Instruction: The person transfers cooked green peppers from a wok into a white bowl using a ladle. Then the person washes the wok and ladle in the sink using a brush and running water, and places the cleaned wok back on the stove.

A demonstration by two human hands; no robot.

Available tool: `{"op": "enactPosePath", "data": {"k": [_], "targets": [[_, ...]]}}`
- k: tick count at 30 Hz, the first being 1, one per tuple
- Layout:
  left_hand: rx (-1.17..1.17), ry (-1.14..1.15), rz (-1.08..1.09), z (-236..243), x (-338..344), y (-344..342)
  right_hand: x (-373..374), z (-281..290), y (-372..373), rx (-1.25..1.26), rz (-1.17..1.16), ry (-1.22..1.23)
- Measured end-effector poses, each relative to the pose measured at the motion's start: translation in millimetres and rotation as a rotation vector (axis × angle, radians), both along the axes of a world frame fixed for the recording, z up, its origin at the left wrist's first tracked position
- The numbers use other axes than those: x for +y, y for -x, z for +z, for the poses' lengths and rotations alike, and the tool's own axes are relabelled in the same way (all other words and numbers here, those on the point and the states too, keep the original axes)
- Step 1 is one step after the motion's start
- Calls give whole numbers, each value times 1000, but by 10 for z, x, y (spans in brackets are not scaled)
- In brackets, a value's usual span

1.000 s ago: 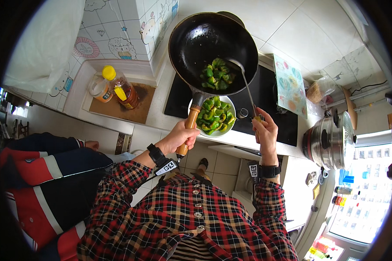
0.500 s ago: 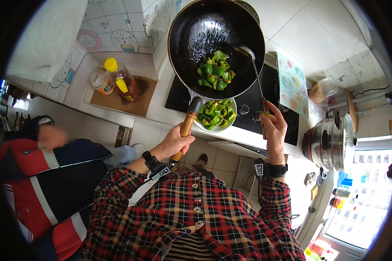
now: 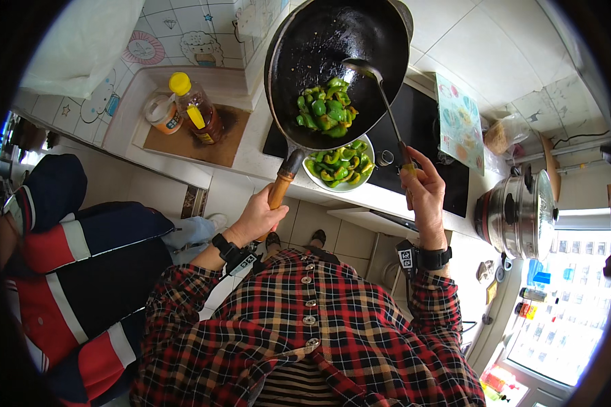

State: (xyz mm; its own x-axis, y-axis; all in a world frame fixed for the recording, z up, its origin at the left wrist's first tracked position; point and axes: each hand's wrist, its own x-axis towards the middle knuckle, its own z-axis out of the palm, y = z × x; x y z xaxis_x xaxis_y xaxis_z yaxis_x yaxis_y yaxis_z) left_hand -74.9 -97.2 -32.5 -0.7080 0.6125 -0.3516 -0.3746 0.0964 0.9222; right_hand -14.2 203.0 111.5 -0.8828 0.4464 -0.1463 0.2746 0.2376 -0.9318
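Note:
My left hand [image 3: 256,216] is wrapped round the wooden handle of a black wok [image 3: 285,61], which is tilted above the counter's front. Cut green peppers [image 3: 327,108] lie together at the wok's near side. In my right hand [image 3: 424,193] is the handle of a metal ladle [image 3: 390,112]; its bowl is inside the wok, just beyond the peppers and to their right. Below the wok's near rim, a white plate [image 3: 355,186] holds more cut green peppers [image 3: 339,165]. The wok's rim covers the plate's far part.
A black cooktop [image 3: 455,186] lies right of the plate, with a patterned board [image 3: 458,125] upright behind it. A steel steamer pot [image 3: 519,217] stands at the right. On the left ledge are a yellow-capped bottle [image 3: 200,115] and a jar [image 3: 161,114]. Another person's sleeve [image 3: 108,230] is close on my left.
The wok has tilted further toward me and its handle has moved down and left. The ladle's bowl has shifted left inside it. The other person's arm has moved left.

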Motion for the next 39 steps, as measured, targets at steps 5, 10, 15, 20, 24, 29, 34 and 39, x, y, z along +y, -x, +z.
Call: {"op": "enactPosePath", "data": {"k": [5,10,15,20,24,29,34,39], "targets": [[81,41,16,-74,-41,-36,-49,7,-90,-18,8,-14],[133,58,21,-140,-75,-47,-80,-16,-208,-129,-17,-35],[214,110,13,-195,-138,-25,-108,6,-285,-183,-19,-52],[266,142,8,-249,-165,-42,-133,40,-348,-231,-14,-79],[388,220,3,-292,-163,-28,-157,5,-425,-249,-13,-98],[413,263,-5,-331,-167,-4,-169,-59,-521,-246,-20,-50],[507,271,0,-349,-183,25,-191,-76,-589,-258,-44,-71],[615,317,9,-375,-171,62,-213,-55,-650,-273,-58,-51]]}}
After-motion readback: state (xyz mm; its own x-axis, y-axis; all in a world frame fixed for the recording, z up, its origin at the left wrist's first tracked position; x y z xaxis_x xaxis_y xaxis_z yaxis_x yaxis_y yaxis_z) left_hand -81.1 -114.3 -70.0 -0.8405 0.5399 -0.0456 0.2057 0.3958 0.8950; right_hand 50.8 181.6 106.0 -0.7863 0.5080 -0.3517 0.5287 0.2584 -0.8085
